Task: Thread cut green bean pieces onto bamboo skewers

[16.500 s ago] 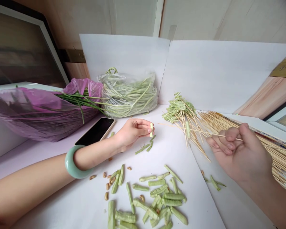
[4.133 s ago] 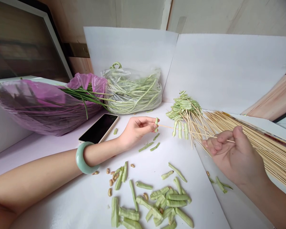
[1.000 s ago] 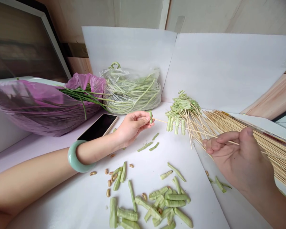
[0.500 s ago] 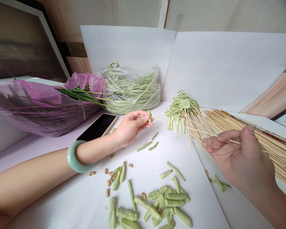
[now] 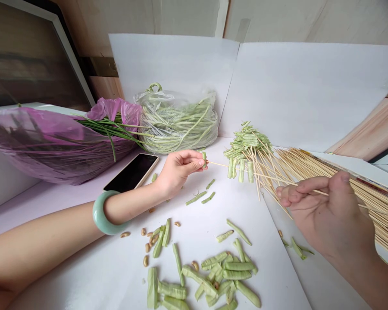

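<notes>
My left hand (image 5: 186,170), with a pale green bangle on the wrist, pinches a short green bean piece (image 5: 204,159) at the tip of a thin wooden skewer (image 5: 218,164). Several bean pieces (image 5: 241,170) hang on that skewer further along. Its other end runs through the fingers of my right hand (image 5: 326,211), which is closed on it, palm up. Behind the skewer lies a pile of filled skewers (image 5: 250,140), their bean ends at the back. Loose bean pieces (image 5: 237,265) and brown seeds (image 5: 145,260) lie on the white paper in front.
A clear bag of long beans (image 5: 181,125) stands at the back, beside a purple bag (image 5: 51,142) with green stems. A phone (image 5: 132,172) lies behind my left forearm. Many bare skewers (image 5: 358,193) spread out at the right, partly behind my right hand.
My left hand and the bean piece have shifted slightly. The skewer with its hanging pieces and my right hand have moved a little to the right.
</notes>
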Demonstrator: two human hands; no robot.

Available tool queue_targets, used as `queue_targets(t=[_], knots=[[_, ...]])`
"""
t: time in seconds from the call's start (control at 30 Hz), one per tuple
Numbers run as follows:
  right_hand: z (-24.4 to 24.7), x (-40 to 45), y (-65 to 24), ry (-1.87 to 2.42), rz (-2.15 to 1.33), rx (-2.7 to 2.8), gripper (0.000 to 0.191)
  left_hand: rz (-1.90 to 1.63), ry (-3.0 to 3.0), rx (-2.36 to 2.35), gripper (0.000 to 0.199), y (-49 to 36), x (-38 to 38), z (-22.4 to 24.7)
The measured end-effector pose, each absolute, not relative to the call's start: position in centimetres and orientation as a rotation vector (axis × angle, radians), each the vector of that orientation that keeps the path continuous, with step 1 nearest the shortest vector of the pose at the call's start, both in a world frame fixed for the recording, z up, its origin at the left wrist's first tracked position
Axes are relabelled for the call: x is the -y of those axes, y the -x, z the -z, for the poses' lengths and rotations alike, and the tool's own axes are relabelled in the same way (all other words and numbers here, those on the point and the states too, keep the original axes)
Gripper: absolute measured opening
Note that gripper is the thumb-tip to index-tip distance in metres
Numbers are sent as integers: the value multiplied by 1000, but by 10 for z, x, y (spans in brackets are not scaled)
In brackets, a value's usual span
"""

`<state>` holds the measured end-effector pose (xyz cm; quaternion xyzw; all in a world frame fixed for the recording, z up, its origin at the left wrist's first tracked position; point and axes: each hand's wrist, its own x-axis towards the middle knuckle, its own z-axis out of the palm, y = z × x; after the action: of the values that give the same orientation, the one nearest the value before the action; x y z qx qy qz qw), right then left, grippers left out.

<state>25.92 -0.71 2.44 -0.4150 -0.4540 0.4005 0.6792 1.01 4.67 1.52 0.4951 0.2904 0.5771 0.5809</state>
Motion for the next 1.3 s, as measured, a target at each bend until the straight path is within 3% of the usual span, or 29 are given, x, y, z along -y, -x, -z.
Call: queue_targets(t=[0.87,1.3], knots=[[-17,9,-253,857,-985,1039,41,-1235,-974,-539,9,-12,-41,-16],[-17,19,-245,778,-837,1246,46,-1132,-736,-442,3,-11,-44,-12]])
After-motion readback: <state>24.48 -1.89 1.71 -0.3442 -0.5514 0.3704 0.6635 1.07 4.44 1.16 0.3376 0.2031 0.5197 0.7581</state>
